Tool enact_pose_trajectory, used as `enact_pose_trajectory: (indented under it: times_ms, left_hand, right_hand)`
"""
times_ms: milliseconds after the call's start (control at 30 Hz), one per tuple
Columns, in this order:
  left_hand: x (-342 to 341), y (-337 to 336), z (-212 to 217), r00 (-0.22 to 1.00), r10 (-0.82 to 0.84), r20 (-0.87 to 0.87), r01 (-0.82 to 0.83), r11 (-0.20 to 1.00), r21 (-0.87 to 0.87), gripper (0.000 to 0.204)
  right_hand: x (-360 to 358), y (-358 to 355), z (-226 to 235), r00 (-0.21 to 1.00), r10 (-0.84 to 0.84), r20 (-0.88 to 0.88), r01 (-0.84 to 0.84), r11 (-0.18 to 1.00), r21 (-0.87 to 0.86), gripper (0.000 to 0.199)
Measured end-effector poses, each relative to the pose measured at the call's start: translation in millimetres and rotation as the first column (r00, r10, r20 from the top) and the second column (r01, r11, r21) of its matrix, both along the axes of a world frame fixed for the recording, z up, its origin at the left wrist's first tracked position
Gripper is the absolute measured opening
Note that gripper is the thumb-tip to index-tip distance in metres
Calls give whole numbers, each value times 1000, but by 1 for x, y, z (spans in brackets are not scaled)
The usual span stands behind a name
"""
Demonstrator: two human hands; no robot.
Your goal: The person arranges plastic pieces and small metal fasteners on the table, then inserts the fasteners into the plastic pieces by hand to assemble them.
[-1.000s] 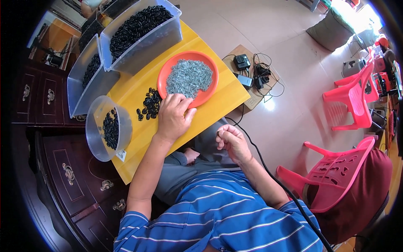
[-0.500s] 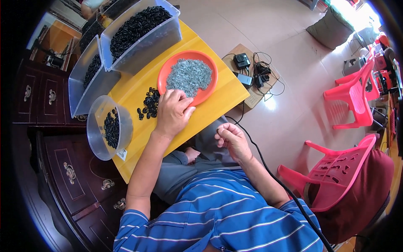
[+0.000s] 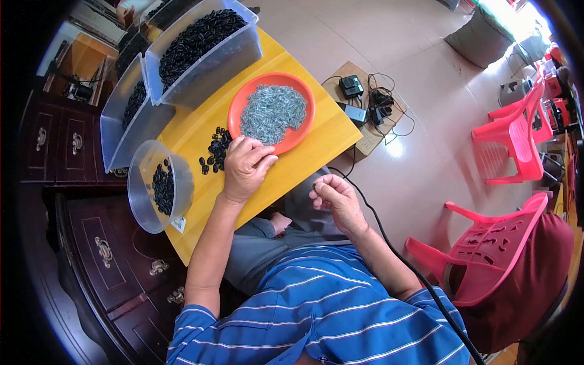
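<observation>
At your yellow tabletop (image 3: 292,165), two clear bins (image 3: 213,76) and a round tub (image 3: 184,182) hold glossy black ovals (image 3: 198,45), with more loose beside an orange plate (image 3: 309,115) heaped with slim, clear-grey pieces (image 3: 274,109). Your left hand (image 3: 243,171) is bunched at the plate's near rim, its grip impossible to tell; your right hand (image 3: 336,199), off the tabletop's edge, pinches a small dark piece (image 3: 316,185), mostly hidden.

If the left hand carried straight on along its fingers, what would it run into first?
Most likely the near rim of the orange plate, then the clear pieces inside. The left hand's fingertips look already at that rim; depth is unclear.
</observation>
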State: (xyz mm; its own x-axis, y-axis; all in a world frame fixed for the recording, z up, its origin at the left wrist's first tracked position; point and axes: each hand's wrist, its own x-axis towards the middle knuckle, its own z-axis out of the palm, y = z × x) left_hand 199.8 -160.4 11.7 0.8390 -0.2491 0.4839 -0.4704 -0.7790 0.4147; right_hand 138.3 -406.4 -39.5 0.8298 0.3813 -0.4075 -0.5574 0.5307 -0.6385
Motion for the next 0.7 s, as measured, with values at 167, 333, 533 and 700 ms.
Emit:
enact_pose_trajectory:
  times_ms: [167, 333, 533, 700]
  left_hand:
    - [2, 2, -3, 997, -16, -71, 6, 990, -143, 19]
    - [4, 3, -1, 993, -16, -115, -1, 989, -148, 17]
    - [15, 10, 11, 969, -59, -239, 20, 986, -164, 13]
    - [14, 6, 17, 983, -49, -178, 43, 998, -41, 9]
  right_hand:
    - [-1, 0, -2, 1000, 3, 14, -3, 1000, -1, 11]
    - [-1, -2, -2, 1000, -1, 19, 1, 1000, -5, 11]
    - [2, -2, -1, 999, -6, 34, 8, 999, -42, 9]
    - [5, -2, 0, 1000, 7, 22, -6, 999, -38, 12]
